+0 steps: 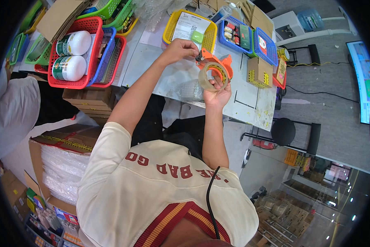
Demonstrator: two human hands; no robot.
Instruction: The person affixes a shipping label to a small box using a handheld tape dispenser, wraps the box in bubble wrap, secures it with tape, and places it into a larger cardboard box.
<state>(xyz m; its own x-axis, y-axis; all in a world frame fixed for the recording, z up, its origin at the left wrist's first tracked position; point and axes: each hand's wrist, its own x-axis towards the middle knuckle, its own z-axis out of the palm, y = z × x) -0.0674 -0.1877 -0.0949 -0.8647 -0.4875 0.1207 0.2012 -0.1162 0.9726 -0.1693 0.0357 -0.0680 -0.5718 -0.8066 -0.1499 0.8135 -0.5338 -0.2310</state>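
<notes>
My right hand (pixel 218 95) holds an orange tape dispenser (pixel 211 59) above the table, its fingers reaching through and behind the roll. A wide roll of clear packing tape (pixel 204 81) is mounted on it. My left hand (pixel 180 51) is closed in a pinch at the dispenser's cutter end; whatever lies between the fingertips, perhaps the tape end, is too small to make out. Beneath the roll lies some clear plastic wrap (pixel 191 90) on the white table (pixel 152 61). Just beyond my hands stands a yellow basket (pixel 212 38) with a printed sheet and a green item.
Blue baskets (pixel 250 51) of small goods and a cardboard box (pixel 259 71) stand to the right. At left, a red basket (pixel 99 31) holds two white tubs (pixel 69 68). A carton of bubble wrap (pixel 63 168) stands on the floor near another person (pixel 18 107).
</notes>
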